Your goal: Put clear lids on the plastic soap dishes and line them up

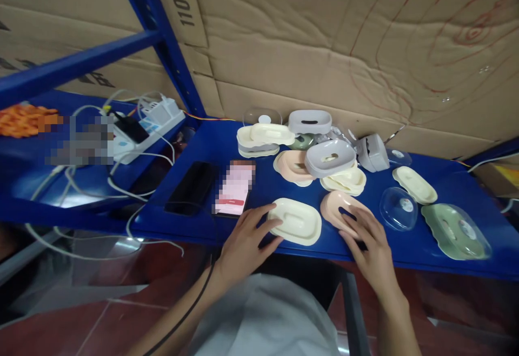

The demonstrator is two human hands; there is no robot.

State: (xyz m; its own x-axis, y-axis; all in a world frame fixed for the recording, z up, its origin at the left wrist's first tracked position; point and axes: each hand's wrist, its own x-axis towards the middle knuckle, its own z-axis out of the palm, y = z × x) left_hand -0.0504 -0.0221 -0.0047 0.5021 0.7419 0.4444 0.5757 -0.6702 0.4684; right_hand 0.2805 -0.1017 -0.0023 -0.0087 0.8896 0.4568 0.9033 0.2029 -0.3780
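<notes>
Cream soap dish [295, 221] sat at the front edge of the blue shelf [211, 145], roughly mid-length. My left hand [247, 242] was on its left end, fingers spread loosely, fingertips touching the rim, not clamped. Pink soap dish [340, 207] lay just beside it on the right, also at the front edge. My right hand [371, 245] rested on it, fingers splayed flat over its near side, no pinch.

Right of the pink one: clear dome lid [398, 208], then a green dish [454, 230] with a clear cover on it, near the front right corner. Behind those, a single cream tray [414, 184].

Toward the back edge, a loose pile: grey dish [330, 157] tilted on a cream stack [344, 180], peach dish [294, 166] left of it, another cream stack [259, 140] further left, grey dish [310, 121] at the back against the cardboard wall [324, 37]. A grey piece [372, 152] lay on its side to the right of the pile.

Left of the cream dish: a phone with a lit screen [235, 187], blurred, touching my left fingertips or nearly, couldn't tell. A dark phone [192, 187] lay beside it, further left.

Adjacent shelf section on the left carried a white power strip [148, 126] with cables [121, 183] trailing over the front edge.
</notes>
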